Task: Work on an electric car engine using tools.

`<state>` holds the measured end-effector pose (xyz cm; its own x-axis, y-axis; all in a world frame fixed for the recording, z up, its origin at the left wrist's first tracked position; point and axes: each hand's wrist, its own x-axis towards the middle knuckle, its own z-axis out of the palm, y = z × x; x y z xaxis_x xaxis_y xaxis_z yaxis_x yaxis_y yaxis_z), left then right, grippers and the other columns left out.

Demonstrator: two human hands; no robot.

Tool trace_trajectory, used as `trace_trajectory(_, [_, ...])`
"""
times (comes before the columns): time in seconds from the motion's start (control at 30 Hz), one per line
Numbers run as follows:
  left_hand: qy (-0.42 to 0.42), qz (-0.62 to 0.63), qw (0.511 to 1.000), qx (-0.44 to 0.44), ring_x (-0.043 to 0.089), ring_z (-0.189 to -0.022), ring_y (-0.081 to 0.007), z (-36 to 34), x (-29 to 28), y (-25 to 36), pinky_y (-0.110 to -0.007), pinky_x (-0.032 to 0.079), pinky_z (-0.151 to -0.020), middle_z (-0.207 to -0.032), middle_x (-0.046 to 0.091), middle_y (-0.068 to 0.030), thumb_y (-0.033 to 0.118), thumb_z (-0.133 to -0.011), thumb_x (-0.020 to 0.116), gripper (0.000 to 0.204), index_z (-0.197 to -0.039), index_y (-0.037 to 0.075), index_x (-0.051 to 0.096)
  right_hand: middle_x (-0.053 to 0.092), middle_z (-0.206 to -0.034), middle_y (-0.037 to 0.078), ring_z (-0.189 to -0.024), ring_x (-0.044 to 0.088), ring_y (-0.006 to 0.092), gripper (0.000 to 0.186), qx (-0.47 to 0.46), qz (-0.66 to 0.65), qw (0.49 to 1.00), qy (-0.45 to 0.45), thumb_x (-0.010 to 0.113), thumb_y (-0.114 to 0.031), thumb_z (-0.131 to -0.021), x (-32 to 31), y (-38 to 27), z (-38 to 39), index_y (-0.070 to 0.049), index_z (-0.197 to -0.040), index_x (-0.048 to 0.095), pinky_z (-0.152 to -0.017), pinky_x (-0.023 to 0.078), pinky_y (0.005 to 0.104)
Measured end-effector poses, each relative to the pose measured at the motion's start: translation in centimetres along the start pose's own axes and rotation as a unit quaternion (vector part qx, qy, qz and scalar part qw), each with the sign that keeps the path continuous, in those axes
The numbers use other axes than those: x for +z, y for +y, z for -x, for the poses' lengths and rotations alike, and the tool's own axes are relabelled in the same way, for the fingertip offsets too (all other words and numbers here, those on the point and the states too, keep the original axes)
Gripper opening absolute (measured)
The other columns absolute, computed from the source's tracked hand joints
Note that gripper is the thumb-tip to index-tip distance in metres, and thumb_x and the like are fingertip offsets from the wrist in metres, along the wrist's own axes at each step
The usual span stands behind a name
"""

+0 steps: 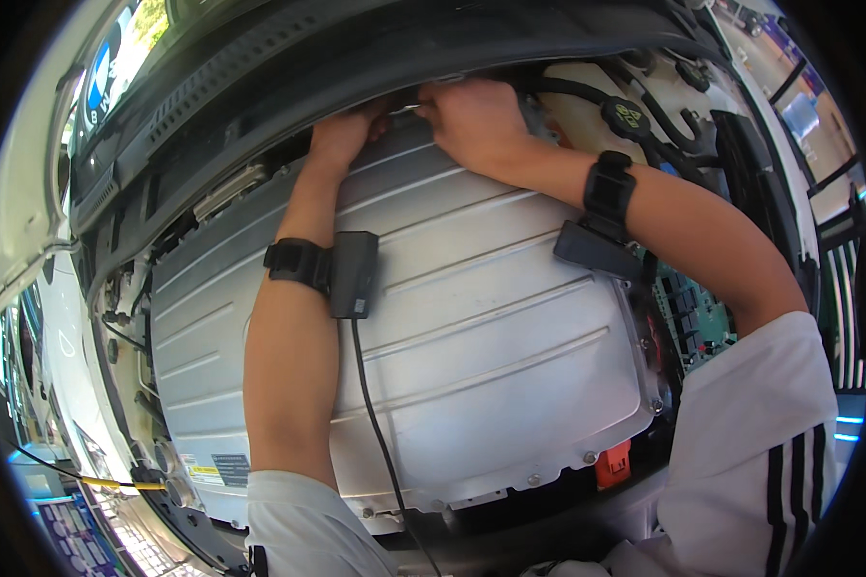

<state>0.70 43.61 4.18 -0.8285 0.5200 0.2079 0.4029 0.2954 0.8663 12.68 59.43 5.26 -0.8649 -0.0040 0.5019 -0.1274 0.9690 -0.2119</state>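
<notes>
A large ribbed silver metal cover [471, 279] with bolts along its rim fills the middle of the vehicle's front bay. Both my arms stretch across it to its far edge, beneath the black trim panel [375, 82]. There my left hand [344, 139] is in shadow, its fingers curled in and partly hidden. Close by on the right, my right hand [476, 120] is closed, with its fingertips bent down at the cover's far edge. A small shiny bit shows between the two hands, too little to identify. What either hand holds is hidden.
A black-capped pale reservoir [627, 117] and black hoses sit at the far right. A green circuit board [693, 313] lies beside the cover's right side, an orange connector [613, 464] at its near edge. A black cable [375, 413] runs from my left wrist's black box [354, 274].
</notes>
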Motion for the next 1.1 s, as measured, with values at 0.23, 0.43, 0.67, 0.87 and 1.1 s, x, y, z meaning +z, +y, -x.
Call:
trace_trajectory(0.23, [0.041, 0.244, 0.969, -0.016, 0.055, -0.064, -0.0155, 0.5, 0.4, 0.5, -0.030, 0.043, -0.059, -0.076, 0.061, -0.0072, 0.013, -0.093, 0.058, 0.014, -0.096, 0.002, 0.066, 0.067, -0.082, 0.017, -0.079, 0.066, 0.0346, 0.017, -0.013, -0.039, 0.999, 0.002, 0.061, -0.015, -0.080, 0.3, 0.2, 0.2, -0.005, -0.092, 0.066, -0.069, 0.052, 0.0435])
trace_trajectory(0.43, [0.068, 0.107, 0.989, -0.072, 0.063, -0.077, -0.0176, -0.1, 1.2, 1.0, -0.030, 0.050, -0.069, -0.090, 0.067, -0.0101, 0.017, -0.092, 0.060, 0.018, -0.101, 0.003, 0.066, 0.068, -0.084, 0.016, -0.080, 0.067, 0.0340, 0.021, 0.043, 0.000, 0.998, 0.037, 0.064, -0.014, -0.076, -1.4, 0.8, 0.6, -0.004, -0.094, 0.064, -0.071, 0.054, 0.0428])
trace_trajectory(0.67, [0.144, -0.092, 0.976, 0.132, 0.065, -0.083, -0.0179, -2.1, -0.4, -5.1, -0.031, 0.052, -0.073, -0.094, 0.069, -0.0078, 0.012, -0.088, 0.058, 0.016, -0.096, 0.004, 0.069, 0.066, -0.097, 0.017, -0.089, 0.064, 0.0358, 0.026, 0.136, 0.012, 0.988, 0.068, 0.055, -0.016, -0.084, -0.6, -1.1, 2.0, -0.012, -0.107, 0.066, -0.078, 0.052, 0.0465])
trace_trajectory(0.87, [0.271, -0.232, 0.923, 0.143, 0.063, -0.098, -0.0291, -0.5, 0.9, -1.8, -0.037, 0.049, -0.088, -0.104, 0.068, -0.0130, 0.010, -0.079, 0.057, 0.017, -0.088, 0.012, 0.072, 0.067, -0.098, 0.018, -0.089, 0.064, 0.0354, 0.034, 0.157, 0.064, 0.985, 0.042, 0.053, -0.017, -0.087, -1.6, -2.0, 2.1, -0.022, -0.119, 0.065, -0.079, 0.053, 0.0452])
trace_trajectory(1.1, [0.217, -0.181, 0.959, -0.001, 0.061, -0.105, -0.0305, 0.4, 0.5, -0.8, -0.036, 0.047, -0.092, -0.108, 0.068, -0.0119, 0.016, -0.081, 0.056, 0.019, -0.090, 0.015, 0.073, 0.068, -0.092, 0.016, -0.086, 0.066, 0.0337, 0.036, 0.159, 0.087, 0.983, 0.036, 0.057, -0.014, -0.081, -1.7, -2.5, 2.1, -0.020, -0.115, 0.067, -0.078, 0.053, 0.0440])
